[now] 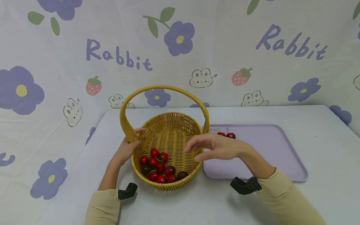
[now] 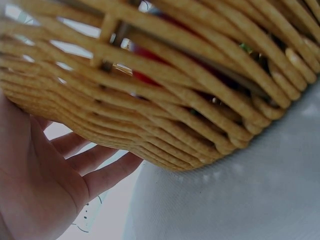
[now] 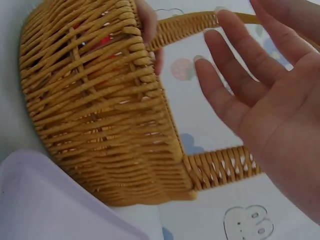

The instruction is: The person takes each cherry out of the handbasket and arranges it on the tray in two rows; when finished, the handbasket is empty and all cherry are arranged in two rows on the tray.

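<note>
A yellow wicker basket [image 1: 171, 117] with a tall arched handle stands on the table. Several red and dark cherries [image 1: 161, 167] lie in its near left part. My left hand [image 1: 125, 150] grips the basket at the left foot of the handle, thumb on the near side and fingertips beyond it. In the left wrist view, that hand [image 2: 47, 180] lies along the outside of the weave [image 2: 150, 115]. Over the basket's right rim hovers my right hand [image 1: 215, 146], its fingers relaxed and holding nothing. The right wrist view shows this hand [image 3: 275, 100] apart from the basket [image 3: 100, 115].
Right of the basket lies a lilac tray [image 1: 261, 153]; two stemmed cherries [image 1: 231, 135] show at its far left, partly behind my right hand. A patterned cloth [image 1: 225, 37] hangs behind the white table [image 1: 317, 143].
</note>
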{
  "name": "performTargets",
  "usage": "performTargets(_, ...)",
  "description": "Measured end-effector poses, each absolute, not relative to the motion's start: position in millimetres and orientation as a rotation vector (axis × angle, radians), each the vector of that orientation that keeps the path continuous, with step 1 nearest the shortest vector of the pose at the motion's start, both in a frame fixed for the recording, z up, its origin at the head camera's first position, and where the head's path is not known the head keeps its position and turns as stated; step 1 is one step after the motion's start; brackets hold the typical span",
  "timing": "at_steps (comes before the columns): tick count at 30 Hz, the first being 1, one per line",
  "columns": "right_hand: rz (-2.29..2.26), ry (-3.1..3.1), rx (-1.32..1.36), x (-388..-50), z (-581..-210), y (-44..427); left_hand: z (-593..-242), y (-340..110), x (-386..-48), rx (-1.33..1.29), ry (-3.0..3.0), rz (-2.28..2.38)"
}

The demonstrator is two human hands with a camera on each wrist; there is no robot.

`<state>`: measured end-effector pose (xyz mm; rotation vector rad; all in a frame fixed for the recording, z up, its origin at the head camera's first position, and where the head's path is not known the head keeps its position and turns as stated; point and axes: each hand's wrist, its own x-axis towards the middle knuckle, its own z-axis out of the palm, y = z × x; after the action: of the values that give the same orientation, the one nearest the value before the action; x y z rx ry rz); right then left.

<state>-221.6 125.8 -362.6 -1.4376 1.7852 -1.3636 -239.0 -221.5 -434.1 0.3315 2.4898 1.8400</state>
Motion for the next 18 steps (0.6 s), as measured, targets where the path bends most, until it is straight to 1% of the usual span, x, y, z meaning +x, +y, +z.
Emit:
performTargets(12, -1.015, 1.789, -1.396, -237.3, -371.2, 85.5, -433.5, -222.1, -239.6, 0.348, 2.502, 1.834)
performTargets(18, -0.832, 1.868, -1.263, -241.1, -371.8, 67.7, -433.2, -222.3, -239.1, 0.358, 2.504, 1.837)
